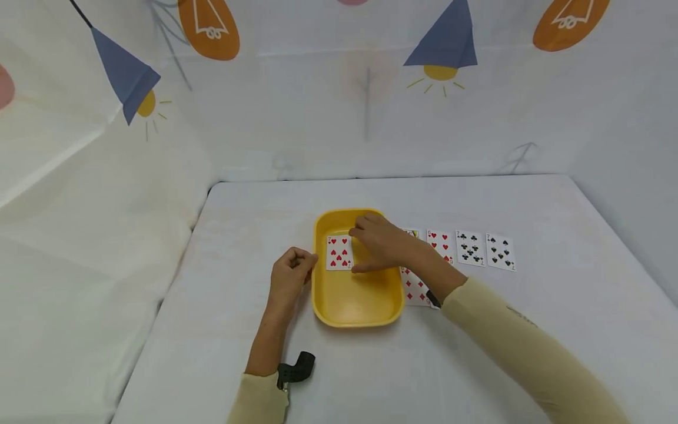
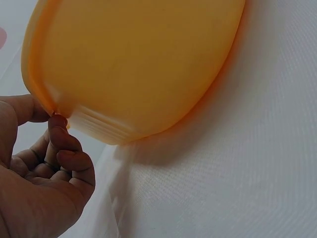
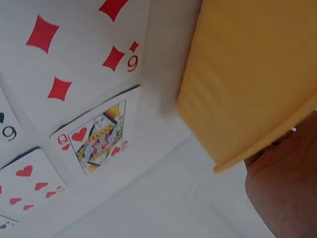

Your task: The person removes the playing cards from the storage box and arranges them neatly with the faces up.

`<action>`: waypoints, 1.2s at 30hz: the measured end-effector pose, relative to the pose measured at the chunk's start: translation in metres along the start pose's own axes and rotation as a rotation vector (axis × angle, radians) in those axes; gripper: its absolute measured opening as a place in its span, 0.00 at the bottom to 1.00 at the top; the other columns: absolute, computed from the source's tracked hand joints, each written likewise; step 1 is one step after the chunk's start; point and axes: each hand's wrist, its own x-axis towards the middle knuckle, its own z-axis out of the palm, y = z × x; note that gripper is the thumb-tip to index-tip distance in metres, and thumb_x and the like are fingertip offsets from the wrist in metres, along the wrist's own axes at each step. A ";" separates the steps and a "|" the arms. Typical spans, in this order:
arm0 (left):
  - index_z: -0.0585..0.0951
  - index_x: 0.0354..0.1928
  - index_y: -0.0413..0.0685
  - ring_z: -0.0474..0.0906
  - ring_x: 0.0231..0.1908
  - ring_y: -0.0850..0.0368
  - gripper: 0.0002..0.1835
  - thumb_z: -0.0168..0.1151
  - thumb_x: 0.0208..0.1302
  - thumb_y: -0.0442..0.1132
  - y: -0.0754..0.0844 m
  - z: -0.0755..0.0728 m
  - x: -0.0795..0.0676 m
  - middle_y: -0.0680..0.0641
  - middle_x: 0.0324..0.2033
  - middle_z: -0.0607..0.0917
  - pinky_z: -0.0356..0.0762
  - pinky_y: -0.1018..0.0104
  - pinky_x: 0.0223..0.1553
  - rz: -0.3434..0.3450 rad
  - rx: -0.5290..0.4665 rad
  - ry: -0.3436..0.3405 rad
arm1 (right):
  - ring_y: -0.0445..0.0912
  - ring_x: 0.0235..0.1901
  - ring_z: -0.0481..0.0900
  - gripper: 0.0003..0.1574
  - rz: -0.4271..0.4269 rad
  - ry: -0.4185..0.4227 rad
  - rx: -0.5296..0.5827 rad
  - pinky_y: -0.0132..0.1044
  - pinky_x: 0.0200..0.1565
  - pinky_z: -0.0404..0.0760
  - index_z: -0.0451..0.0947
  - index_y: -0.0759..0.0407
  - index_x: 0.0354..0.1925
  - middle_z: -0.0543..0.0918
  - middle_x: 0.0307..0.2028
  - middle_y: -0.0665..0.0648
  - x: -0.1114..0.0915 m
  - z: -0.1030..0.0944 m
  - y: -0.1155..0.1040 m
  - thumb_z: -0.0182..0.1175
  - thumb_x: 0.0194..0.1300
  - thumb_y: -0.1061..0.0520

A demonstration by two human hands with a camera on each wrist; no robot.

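Note:
A yellow tray (image 1: 357, 300) stands on the white table. Its left rim is pinched between the thumb and fingers of my left hand (image 1: 288, 271), and the left wrist view also shows the left hand (image 2: 44, 163) gripping the rim. Inside the tray, face up, is a seven of hearts card (image 1: 339, 253). My right hand (image 1: 381, 241) reaches over the tray's right rim and holds this card by its right corners, forefinger above and thumb below. In the right wrist view, the tray wall (image 3: 252, 74) hides the right hand's fingers, leaving part of the palm (image 3: 287, 183) visible.
Right of the tray lie a six of hearts (image 1: 439, 244), a seven of clubs (image 1: 469, 247) and a seven of spades (image 1: 500, 251). Partly under my right forearm is a diamonds card (image 1: 415, 288). A queen of hearts (image 3: 101, 134) shows in the right wrist view.

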 end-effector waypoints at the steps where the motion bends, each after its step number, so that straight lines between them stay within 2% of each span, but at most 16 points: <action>1: 0.80 0.39 0.44 0.73 0.31 0.53 0.10 0.67 0.65 0.43 0.001 0.000 -0.001 0.46 0.29 0.78 0.75 0.64 0.35 0.002 -0.001 0.003 | 0.53 0.53 0.67 0.50 0.014 -0.013 -0.003 0.45 0.61 0.67 0.75 0.64 0.62 0.73 0.51 0.59 0.004 0.002 -0.001 0.72 0.53 0.32; 9: 0.80 0.38 0.43 0.73 0.31 0.54 0.10 0.67 0.65 0.42 0.004 -0.001 -0.001 0.46 0.28 0.78 0.75 0.64 0.35 -0.004 -0.002 0.005 | 0.51 0.58 0.63 0.50 0.138 -0.104 -0.052 0.46 0.68 0.58 0.75 0.57 0.61 0.70 0.56 0.56 0.024 0.012 -0.003 0.69 0.51 0.26; 19: 0.80 0.38 0.43 0.73 0.30 0.54 0.10 0.67 0.65 0.42 0.003 -0.002 -0.002 0.46 0.28 0.77 0.75 0.64 0.35 0.016 -0.021 -0.012 | 0.51 0.59 0.63 0.48 0.147 -0.135 -0.066 0.49 0.70 0.52 0.77 0.54 0.59 0.71 0.56 0.55 0.030 0.012 -0.002 0.68 0.50 0.25; 25: 0.80 0.38 0.42 0.72 0.30 0.54 0.10 0.67 0.66 0.42 0.002 -0.002 -0.001 0.46 0.27 0.77 0.75 0.65 0.33 0.027 -0.016 -0.024 | 0.51 0.58 0.66 0.48 0.107 -0.091 -0.071 0.47 0.68 0.58 0.77 0.57 0.56 0.72 0.54 0.56 0.020 0.005 -0.002 0.70 0.49 0.26; 30: 0.80 0.39 0.44 0.72 0.31 0.53 0.10 0.66 0.66 0.43 0.003 -0.001 0.000 0.46 0.28 0.77 0.75 0.64 0.34 0.016 0.016 -0.011 | 0.52 0.57 0.66 0.50 0.086 -0.051 -0.059 0.47 0.66 0.60 0.76 0.59 0.59 0.72 0.55 0.57 0.006 -0.010 -0.001 0.70 0.49 0.27; 36: 0.80 0.39 0.44 0.73 0.31 0.53 0.10 0.66 0.66 0.43 0.002 -0.001 0.000 0.46 0.29 0.78 0.75 0.65 0.33 0.006 0.026 -0.004 | 0.51 0.56 0.66 0.53 0.063 0.022 -0.042 0.47 0.65 0.61 0.74 0.59 0.63 0.73 0.56 0.57 -0.021 -0.028 0.004 0.71 0.50 0.27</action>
